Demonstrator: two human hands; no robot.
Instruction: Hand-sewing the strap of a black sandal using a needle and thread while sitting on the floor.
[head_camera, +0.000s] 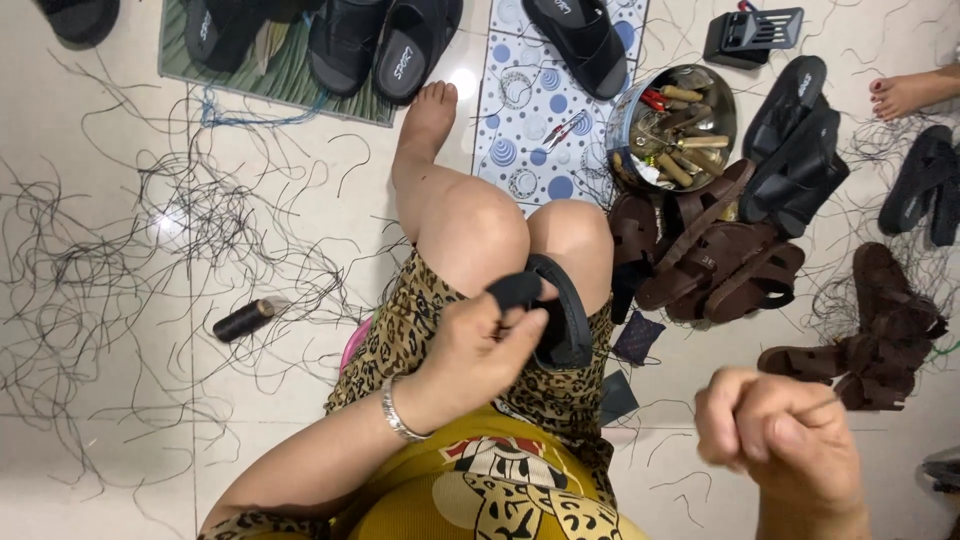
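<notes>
We see the floor (300, 190) strewn with thread; on our lap the black sandal (565, 315) is pinned steady by our left hand (475, 355), fingers clamped on its strap; right hand (780, 430) fisted, apparently drawing thread taut.

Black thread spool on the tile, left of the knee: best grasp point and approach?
Grip the black thread spool across its round middle, coming from above. It lies on its side on the bare tile floor, long axis slanting, so set fingers across that axis. Loose thread scraps lie around; nothing blocks the top.

Tiled floor (300, 170) bears threads (110, 260), sandals (720, 260), spool (243, 320).
</notes>
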